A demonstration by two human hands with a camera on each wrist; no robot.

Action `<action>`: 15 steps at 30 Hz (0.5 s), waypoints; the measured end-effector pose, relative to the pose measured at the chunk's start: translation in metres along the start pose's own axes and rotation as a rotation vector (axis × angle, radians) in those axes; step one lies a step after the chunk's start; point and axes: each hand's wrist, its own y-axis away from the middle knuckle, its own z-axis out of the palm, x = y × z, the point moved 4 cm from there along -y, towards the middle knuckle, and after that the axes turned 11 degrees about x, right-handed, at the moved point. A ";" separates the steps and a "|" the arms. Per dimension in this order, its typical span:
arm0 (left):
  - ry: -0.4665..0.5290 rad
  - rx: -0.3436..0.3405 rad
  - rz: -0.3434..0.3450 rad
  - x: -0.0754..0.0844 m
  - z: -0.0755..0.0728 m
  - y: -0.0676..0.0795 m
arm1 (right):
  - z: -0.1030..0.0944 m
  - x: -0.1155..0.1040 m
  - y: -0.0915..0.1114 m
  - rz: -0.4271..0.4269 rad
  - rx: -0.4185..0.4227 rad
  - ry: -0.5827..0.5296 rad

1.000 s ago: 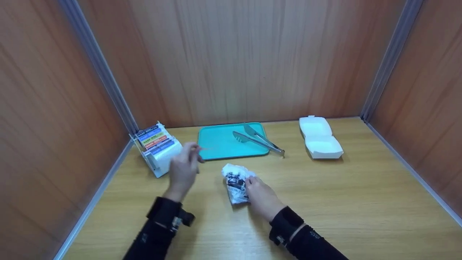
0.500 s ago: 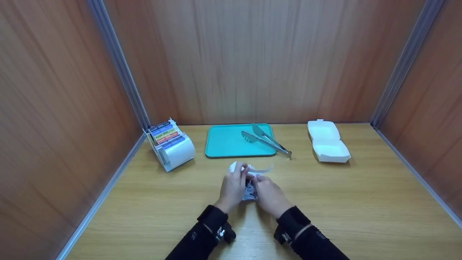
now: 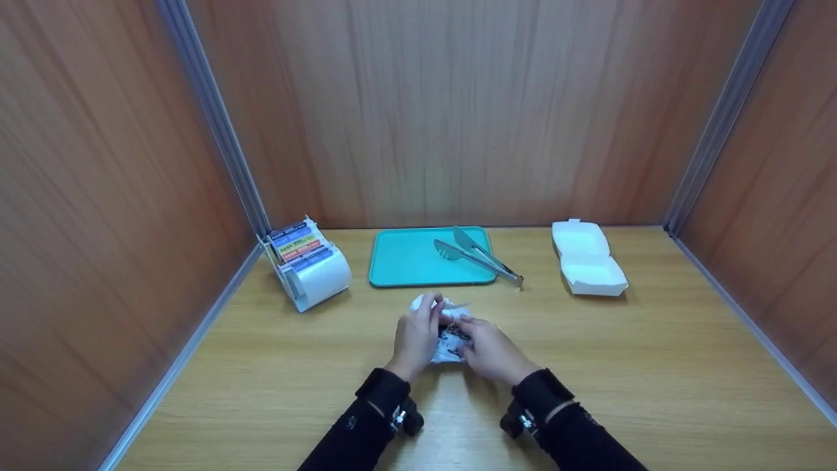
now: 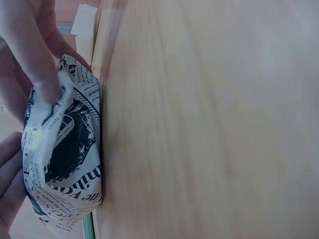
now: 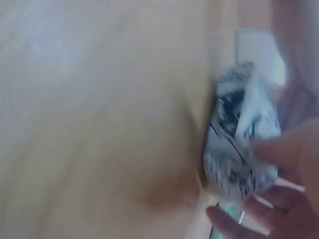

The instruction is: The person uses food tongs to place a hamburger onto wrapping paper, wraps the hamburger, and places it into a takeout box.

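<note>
A small white paper bag (image 3: 446, 354) with black newspaper-style print lies folded over between both hands, low over the wooden table (image 3: 556, 392). My right hand (image 3: 494, 350) grips its right side; in the right wrist view the thumb (image 5: 279, 149) presses the bag (image 5: 234, 164). My left hand (image 3: 413, 337) is at the bag's upper left, pinching a thin pale tape strip (image 3: 459, 305) that sticks out to the right over the fold. In the left wrist view a thumb presses the folded edge of the bag (image 4: 72, 149), and other fingertips touch its far side.
Behind the hands is a teal tray (image 3: 399, 258) with metal tongs (image 3: 480, 258) across its right side. A dispenser (image 3: 310, 265) with colored labels and a white roll stands at the left. An open white foam box (image 3: 588, 265) sits at the right. Wooden panels enclose the table.
My left hand has come from beside the dispenser to the bag, bringing the strip. My right hand keeps its grip while its fingers shift, and the strip has come closer down to the bag.
</note>
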 end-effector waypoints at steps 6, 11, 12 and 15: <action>0.010 -0.040 0.000 0.000 -0.001 -0.001 | -0.029 0.022 -0.009 0.322 0.045 -0.230; -0.024 -0.057 0.010 -0.001 0.000 -0.001 | -0.057 0.038 -0.021 0.645 0.138 -0.385; -0.031 -0.052 0.016 0.000 -0.001 -0.001 | -0.059 0.039 -0.023 0.697 0.124 -0.420; -0.044 -0.038 0.026 0.001 -0.002 0.000 | -0.059 0.041 -0.027 0.794 0.057 -0.466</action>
